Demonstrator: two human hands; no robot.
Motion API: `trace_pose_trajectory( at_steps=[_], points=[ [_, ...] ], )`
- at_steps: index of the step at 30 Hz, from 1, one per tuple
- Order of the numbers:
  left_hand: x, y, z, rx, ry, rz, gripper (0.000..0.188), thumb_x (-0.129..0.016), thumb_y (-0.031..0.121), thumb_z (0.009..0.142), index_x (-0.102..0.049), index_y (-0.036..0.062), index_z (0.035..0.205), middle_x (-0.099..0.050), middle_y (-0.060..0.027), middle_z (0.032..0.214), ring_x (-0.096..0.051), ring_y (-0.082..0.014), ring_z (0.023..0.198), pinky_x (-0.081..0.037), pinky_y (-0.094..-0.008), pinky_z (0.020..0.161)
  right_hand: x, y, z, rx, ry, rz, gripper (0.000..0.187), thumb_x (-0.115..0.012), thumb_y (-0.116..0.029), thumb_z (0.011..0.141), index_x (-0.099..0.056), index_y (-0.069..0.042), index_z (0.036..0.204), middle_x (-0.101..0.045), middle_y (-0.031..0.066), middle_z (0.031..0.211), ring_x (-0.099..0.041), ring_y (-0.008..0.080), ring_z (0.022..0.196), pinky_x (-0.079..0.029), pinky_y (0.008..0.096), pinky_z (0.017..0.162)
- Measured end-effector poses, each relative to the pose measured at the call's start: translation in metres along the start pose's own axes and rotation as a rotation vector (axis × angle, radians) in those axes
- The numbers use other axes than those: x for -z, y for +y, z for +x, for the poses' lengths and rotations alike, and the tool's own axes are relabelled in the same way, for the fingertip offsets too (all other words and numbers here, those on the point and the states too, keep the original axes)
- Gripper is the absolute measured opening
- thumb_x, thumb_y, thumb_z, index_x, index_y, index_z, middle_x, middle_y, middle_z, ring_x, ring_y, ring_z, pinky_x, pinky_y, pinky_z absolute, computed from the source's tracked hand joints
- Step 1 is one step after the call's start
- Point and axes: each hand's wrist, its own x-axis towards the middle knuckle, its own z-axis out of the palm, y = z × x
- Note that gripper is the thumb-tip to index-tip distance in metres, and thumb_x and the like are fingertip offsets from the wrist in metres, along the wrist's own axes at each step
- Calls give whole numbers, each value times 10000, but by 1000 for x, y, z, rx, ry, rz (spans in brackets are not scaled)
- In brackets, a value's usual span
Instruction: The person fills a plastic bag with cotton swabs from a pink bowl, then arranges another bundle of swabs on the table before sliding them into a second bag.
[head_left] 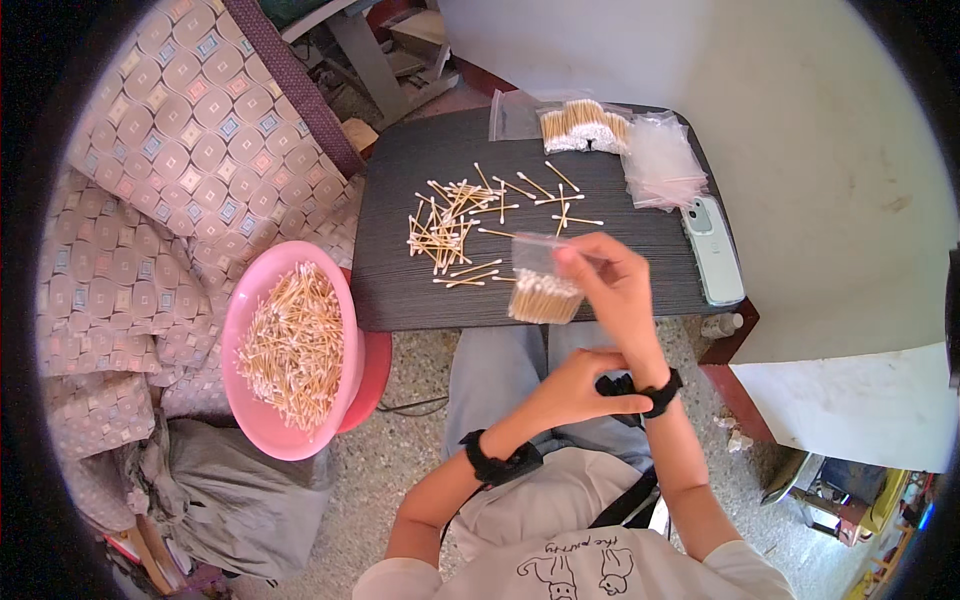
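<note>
Right hand (615, 290) raised over the near edge of the dark wood-grain surface (400, 290), fingers (570, 257) pinching a small clear plastic bag of wooden cotton swabs (543, 290). Left hand (580, 385) curled, touching the right wrist's black band (660, 393).

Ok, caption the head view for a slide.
Right hand holds a small bag of cotton swabs over a dark table; left hand touches the right wrist.
</note>
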Motion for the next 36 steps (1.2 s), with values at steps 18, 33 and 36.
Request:
trace_pose_trajectory(
  at_steps=[18,33,36],
  points=[
    [-17,35,22,-628,231,836,248,-717,103,703,-664,88,945,-618,-43,1054,-587,-235,905,-461,-346,808,11,12,15,743,-43,-1134,95,-671,-97,704,-595,-96,762,-529,31,686,-521,200,640,-420,331,619],
    [-20,21,65,-632,231,861,168,-648,239,762,-578,101,695,-558,-15,697,-559,-197,745,-437,-325,710,6,23,23,808,-19,-1125,122,-628,-114,677,-585,-119,791,-534,9,749,-539,191,719,-431,314,673],
    [-29,25,65,-413,279,947,178,-651,246,759,-568,102,696,-564,-21,701,-550,-204,746,-434,-323,733,0,20,22,788,-131,-1173,123,-640,-123,682,-580,-122,789,-534,5,747,-539,184,723,-429,312,676]
  ],
)
